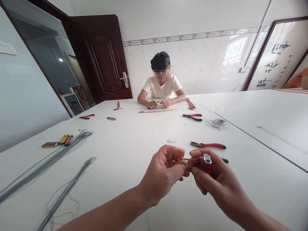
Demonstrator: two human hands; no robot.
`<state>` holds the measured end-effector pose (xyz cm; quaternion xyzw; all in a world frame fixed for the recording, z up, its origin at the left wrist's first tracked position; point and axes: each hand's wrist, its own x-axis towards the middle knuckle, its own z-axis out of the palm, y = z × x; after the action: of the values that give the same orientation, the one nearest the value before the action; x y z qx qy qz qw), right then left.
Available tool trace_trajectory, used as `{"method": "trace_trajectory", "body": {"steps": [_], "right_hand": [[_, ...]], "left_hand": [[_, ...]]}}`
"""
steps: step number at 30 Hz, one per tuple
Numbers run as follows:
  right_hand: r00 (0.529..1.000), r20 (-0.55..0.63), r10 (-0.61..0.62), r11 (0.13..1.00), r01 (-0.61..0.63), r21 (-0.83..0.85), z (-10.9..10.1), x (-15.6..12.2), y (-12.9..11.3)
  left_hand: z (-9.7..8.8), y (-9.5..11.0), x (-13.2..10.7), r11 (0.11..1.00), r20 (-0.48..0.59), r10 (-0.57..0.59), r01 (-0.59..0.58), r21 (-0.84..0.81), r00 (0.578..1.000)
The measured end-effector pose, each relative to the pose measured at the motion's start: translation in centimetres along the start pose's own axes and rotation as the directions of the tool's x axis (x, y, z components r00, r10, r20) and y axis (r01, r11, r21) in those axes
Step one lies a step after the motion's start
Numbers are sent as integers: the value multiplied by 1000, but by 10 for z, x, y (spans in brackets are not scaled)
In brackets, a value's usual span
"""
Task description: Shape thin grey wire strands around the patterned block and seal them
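Observation:
My left hand [166, 175] is closed, thumb and fingers pinching a thin grey cord [189, 180] whose loop hangs just below the fingertips. My right hand [214, 175] is wrapped around a red lighter [207, 163] with its metal top pointing up. Its thumb and fingertip also meet close to the left fingertips, but what they pinch there is too small to make out. Tan finger covers sit on both hands, one on the left index finger [175, 150]. Red-handled pliers [211, 145] lie just beyond the right hand, which partly hides another tool's dark handle tip [225, 160].
Bundles of grey cords [57, 160] lie on the white table [125, 166] at left, near several lighters [64, 139]. Pliers [192, 117], a loose grey tangle [218, 124] and orange cords [157, 111] lie farther back. A person [163, 86] sits opposite, hands on the table.

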<state>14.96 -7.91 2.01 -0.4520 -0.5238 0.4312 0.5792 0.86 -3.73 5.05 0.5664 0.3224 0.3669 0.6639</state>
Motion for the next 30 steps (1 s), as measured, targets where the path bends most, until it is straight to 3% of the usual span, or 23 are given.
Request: {"method": "trace_trajectory", "body": {"steps": [10,18,21,27,30], "right_hand": [[1000,-1,-2,997,2,-83,0,-1,-3],[995,40,92,994,-94,51,-2,-1,-8],[990,0,138,987,-138,88,-5,1,-9],[969,64,241,971,-240,-21,-7,5,-1],[970,65,234,971,-230,-60,-9,6,3]], "left_hand": [[1,-8,-2,999,51,28,-26,-31,998],[-6,1,-1,998,57,-40,38,41,998],[-6,5,-1,999,49,-44,42,32,998],[-9,10,-1,997,28,-44,46,-65,999],[-9,9,1,994,17,-46,48,-96,999]]}}
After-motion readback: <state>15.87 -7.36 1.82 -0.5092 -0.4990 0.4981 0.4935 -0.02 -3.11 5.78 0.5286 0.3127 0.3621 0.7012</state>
